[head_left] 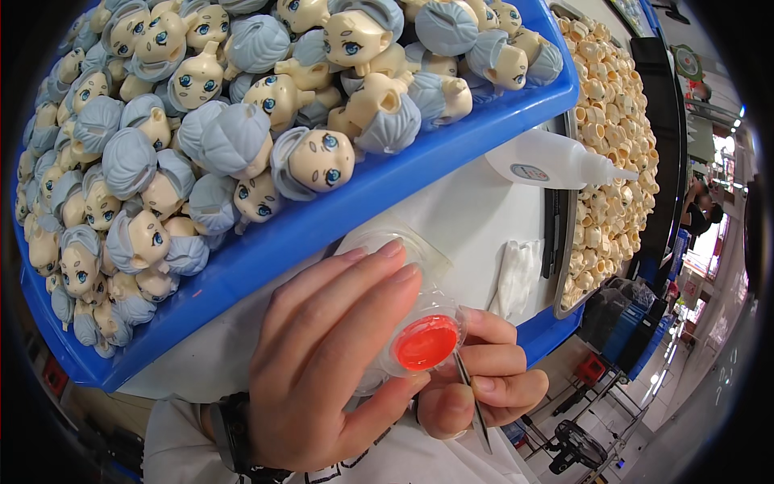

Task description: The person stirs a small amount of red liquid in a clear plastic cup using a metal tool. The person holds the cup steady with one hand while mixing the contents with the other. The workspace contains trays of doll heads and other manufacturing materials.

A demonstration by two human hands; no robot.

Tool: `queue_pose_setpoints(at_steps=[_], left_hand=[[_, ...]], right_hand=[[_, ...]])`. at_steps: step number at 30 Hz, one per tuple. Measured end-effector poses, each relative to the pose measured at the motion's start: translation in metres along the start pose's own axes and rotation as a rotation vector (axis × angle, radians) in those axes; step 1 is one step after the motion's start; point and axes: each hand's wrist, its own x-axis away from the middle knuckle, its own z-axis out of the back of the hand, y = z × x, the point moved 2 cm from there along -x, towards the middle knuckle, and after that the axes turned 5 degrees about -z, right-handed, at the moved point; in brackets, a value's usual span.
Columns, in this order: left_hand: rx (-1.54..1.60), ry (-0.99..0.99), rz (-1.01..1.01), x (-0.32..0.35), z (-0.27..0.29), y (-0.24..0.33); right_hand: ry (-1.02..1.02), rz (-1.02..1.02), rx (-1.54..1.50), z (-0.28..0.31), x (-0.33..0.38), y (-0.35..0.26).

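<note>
Two bare hands are bunched up around one clear cup [448,309] with a red-orange pool [427,342] in it, sitting right between them and tipped so you can see straight in. Left hand [334,351] has a curved hold on that cup, fingers stretched past its far side and the thumb at the near rim. Right hand [484,375] is just beside it in a tight little pinch, thumb and fingers closed on a thin metal tool [476,403]. The tool's upper end is right by the cup's edge, but honestly can't tell if it's touching the red stuff.

Beyond the left fingers, and off to their left, there's a big blue tray [435,165] heaped with doll heads [322,160], pale blue hair and big blue eyes, facing every which way. Past the right hand lies a crumpled white tissue [518,274], and farther out from the grip a white squeeze bottle [548,160] is on its side, nozzle pointing away to the right. Right of that is a metal tray [563,282] piled with small beige parts [609,145]. Dark watch [232,436] on the left wrist, just behind the hold.
</note>
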Motion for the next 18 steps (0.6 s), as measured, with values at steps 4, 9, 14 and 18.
queue_pose_setpoints(at_steps=[4,9,14,18], left_hand=[[-0.007,-0.001,-0.006,0.0012,-0.0013,-0.0022],[-0.007,-0.042,-0.011,0.0018,0.0014,-0.0001],[0.022,-0.066,-0.026,0.0029,-0.0007,-0.0036],[0.020,-0.070,-0.033,0.0032,0.0003,-0.0028]], right_hand=[[0.030,0.028,0.018,-0.0006,0.0013,0.0016],[0.089,0.158,0.050,-0.0038,-0.0029,0.0021],[0.054,0.231,0.169,0.0004,0.0052,0.0028],[0.055,0.269,0.233,-0.0018,0.0038,0.0018]])
